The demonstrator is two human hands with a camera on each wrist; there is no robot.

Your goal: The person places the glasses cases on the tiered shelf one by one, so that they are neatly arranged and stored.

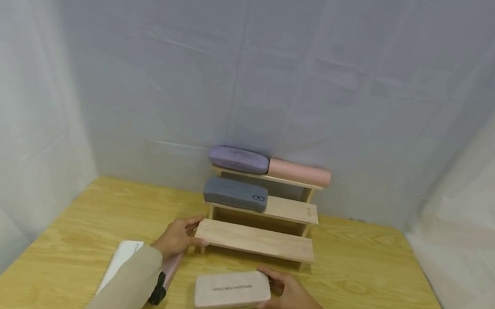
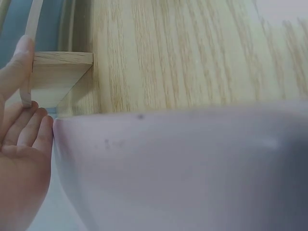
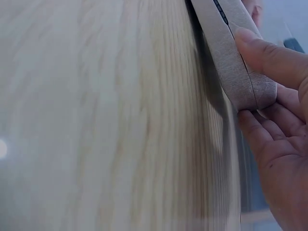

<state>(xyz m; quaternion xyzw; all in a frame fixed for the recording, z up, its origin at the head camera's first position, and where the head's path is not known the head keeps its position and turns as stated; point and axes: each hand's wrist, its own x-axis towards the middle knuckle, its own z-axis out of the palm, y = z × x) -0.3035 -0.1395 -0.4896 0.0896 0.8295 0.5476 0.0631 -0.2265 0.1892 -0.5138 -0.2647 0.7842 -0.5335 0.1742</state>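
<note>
My right hand grips the right end of a beige glasses case with dark lettering on its lid. In the right wrist view the thumb presses the case's side by its seam, and the fingers curl under its end. My left hand holds the left end of the lowest step of a wooden three-tier stand, thumb on one face of the board and fingers on the other. Beneath the left forearm lies a pink case, large in the left wrist view, beside a white case; the sleeve partly hides both.
On the stand's top step lie a purple glasses case and a pink cylindrical case. A blue-grey case with a glasses mark sits on the middle step's left half. Pale curtains enclose the wooden table behind and at both sides.
</note>
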